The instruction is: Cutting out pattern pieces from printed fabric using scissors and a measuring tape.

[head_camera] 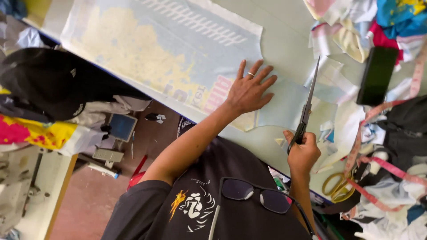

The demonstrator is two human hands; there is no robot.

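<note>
The printed fabric sheet (147,49) ran out past the top edge, so its far end could not be seen, and the left hand (249,91) covered part of its near right corner. The right hand (303,153) hid the handles of the black scissors (307,104); whether the blades were parted was too fine to tell. Near the right edge, the yellow-handled scissors (336,186) lay half buried under a pink measuring tape (382,171) and cloth scraps. The scrap heap (356,22) at the far right was cut off by the frame. The dark eyeglasses (260,198) blocked part of the shirt graphic.
</note>
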